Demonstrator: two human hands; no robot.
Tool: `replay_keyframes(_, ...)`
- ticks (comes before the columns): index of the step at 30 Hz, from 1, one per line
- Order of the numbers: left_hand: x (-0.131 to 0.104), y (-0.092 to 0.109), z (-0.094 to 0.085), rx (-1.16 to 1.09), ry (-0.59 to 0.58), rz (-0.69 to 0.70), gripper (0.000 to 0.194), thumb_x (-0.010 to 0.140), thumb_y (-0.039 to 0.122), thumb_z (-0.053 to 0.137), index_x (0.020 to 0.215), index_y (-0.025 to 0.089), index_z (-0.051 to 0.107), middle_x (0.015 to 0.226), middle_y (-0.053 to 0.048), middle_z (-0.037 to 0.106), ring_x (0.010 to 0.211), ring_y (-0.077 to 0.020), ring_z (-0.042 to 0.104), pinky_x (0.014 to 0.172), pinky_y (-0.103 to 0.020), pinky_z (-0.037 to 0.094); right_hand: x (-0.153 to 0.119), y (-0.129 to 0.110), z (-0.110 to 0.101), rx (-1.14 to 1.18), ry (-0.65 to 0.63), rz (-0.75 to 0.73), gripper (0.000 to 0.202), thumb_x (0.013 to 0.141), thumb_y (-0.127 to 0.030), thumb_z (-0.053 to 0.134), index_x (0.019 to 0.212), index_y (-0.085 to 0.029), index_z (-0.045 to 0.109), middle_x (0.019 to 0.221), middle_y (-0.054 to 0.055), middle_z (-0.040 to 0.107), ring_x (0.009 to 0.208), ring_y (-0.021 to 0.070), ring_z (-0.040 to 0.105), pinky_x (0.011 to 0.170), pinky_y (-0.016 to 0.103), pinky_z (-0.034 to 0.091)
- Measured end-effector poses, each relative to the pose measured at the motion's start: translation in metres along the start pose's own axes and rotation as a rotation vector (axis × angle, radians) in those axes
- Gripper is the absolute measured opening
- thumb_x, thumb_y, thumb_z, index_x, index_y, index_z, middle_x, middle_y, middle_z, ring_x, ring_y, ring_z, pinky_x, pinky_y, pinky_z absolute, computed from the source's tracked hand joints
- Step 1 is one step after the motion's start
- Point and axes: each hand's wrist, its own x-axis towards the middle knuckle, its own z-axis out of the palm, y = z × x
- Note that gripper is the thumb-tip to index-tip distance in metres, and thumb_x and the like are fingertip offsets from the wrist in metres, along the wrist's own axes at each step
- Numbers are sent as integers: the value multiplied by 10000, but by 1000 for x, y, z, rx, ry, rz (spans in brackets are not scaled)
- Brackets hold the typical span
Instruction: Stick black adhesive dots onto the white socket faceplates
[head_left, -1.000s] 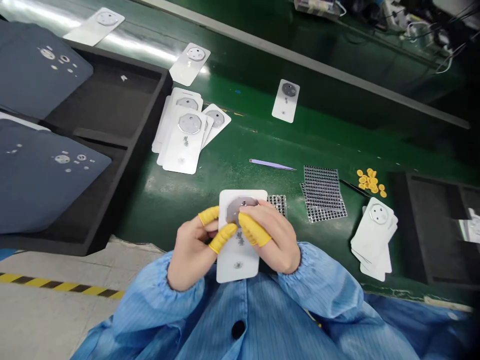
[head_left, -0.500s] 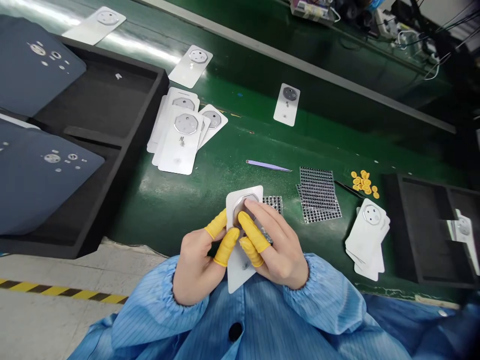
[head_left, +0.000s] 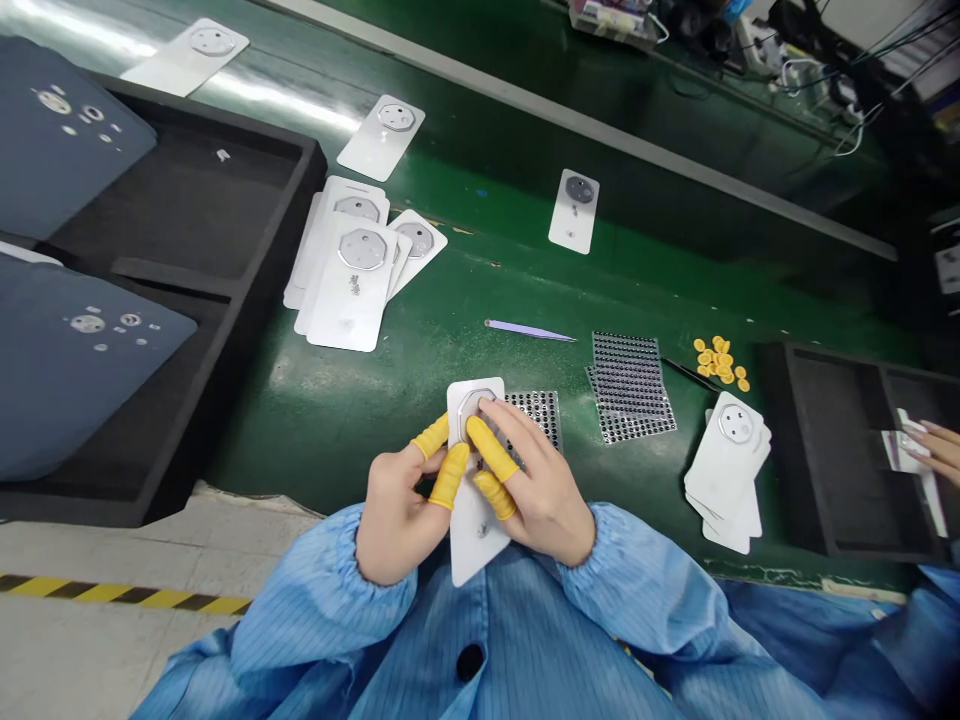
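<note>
A white phone back panel point(head_left: 466, 545) with a grey octagonal camera ring is held tilted above the bench, close to my body. My left hand point(head_left: 401, 515) pinches its left edge between fingers in yellow finger cots. My right hand point(head_left: 545, 490) is closed round its right side, with fingertips resting on the camera ring and covering part of it. Partly behind my right hand lies a clear sheet of black dots point(head_left: 546, 408). Beyond my hands is a pair of lilac tweezers point(head_left: 529, 331).
White panels are stacked at left point(head_left: 349, 310) and right point(head_left: 727, 480). Dotted sheets point(head_left: 634, 385), dark tweezers point(head_left: 686, 373) and yellow finger cots point(head_left: 724, 360) lie right. Black trays point(head_left: 262, 260) flank the bench. Another person's hand point(head_left: 937, 445) reaches into the right tray point(head_left: 817, 460).
The panel has turned slightly in my hands, and my right fingers have shifted a little left with it. Another person's hand has appeared at the right tray.
</note>
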Motion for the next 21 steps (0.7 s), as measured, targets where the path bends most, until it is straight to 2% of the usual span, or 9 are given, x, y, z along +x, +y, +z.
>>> replay_keyframes(2,1,-1,0,-221,-51,-169,214,790,232,668,985,154,707,689,-25,743,553,-169,667,496,-241,537,0,2,-5,91,33,11,536,908,-154,465,1431,-119,349,1427,202,431,1380,322,356,1053,573,452)
replay_keyframes(4,2,-1,1,-391,-46,-286,318,815,298,672,1095,147,677,716,-40,753,551,-173,675,489,-249,551,1,1,-9,179,121,76,534,915,-150,463,1437,-165,355,1429,168,442,1370,304,382,1078,570,427)
replay_keyframes(7,3,-3,4,-509,29,-295,305,809,292,697,1086,164,683,776,-47,766,624,-176,706,550,-244,576,1,-5,-7,354,313,357,547,912,-205,534,1431,-240,366,1432,117,464,1313,269,474,1068,517,460)
replay_keyframes(9,5,-3,7,-528,63,-246,255,810,281,698,1046,183,700,836,-47,771,697,-185,721,603,-252,588,2,-7,-2,575,322,532,571,909,-265,567,1435,-245,345,1349,109,561,1184,239,600,960,446,563)
replay_keyframes(12,8,-1,11,-434,54,-188,214,757,295,742,932,173,727,825,-45,770,691,-204,718,582,-264,588,4,-7,6,849,236,632,524,901,-328,583,1380,-213,405,1165,89,688,944,203,716,744,337,645)
replay_keyframes(14,7,-2,11,-302,24,-153,196,695,277,784,851,168,735,772,-31,763,643,-204,705,541,-256,575,5,-10,11,875,262,672,477,875,-346,617,1304,-195,474,1111,77,712,894,198,728,716,311,647)
replay_keyframes(16,4,-7,9,-142,12,-104,164,679,253,781,818,181,733,717,-10,752,595,-196,687,515,-253,560,4,-14,15,831,302,684,446,870,-363,617,1260,-188,492,1057,58,730,866,192,734,699,294,649)
replay_keyframes(19,6,-21,12,100,56,-23,109,717,259,718,813,207,713,677,6,744,570,-201,684,516,-266,560,0,-16,23,666,379,675,440,858,-339,636,1253,-224,482,1019,15,742,815,177,740,655,263,652)
replay_keyframes(21,12,-24,17,184,-20,13,120,733,297,682,814,210,684,681,-6,749,581,-221,702,507,-275,569,-6,-9,23,562,431,686,411,861,-297,636,1244,-250,495,1003,-8,747,772,162,740,631,235,647)
